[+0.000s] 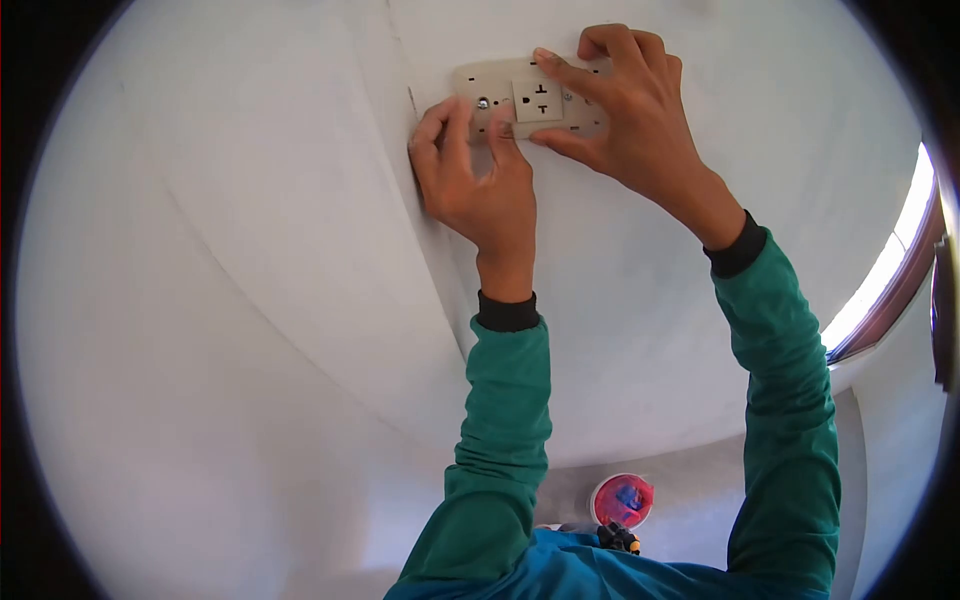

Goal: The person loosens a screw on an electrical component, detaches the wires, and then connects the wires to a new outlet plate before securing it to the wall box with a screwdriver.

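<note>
A cream electrical outlet plate (466, 76) lies against the white wall in the upper middle of the head view. Set in its centre is a square socket (545, 101) with dark slots, and a metal screw (483, 103) shows near the plate's left end. My left hand (475, 185) is closed at that left end, thumb on the plate's face beside the socket and fingers bent at the side. From the right, my right hand (640, 115) spans the plate, a finger at the upper edge and the thumb at the lower; it partly hides the right end.
A wall corner (440, 285) runs down just left of the plate. Below on the floor stands a bucket (622, 500) with red and blue contents, near a small black and yellow object (620, 538). A bright window (885, 265) is at the right.
</note>
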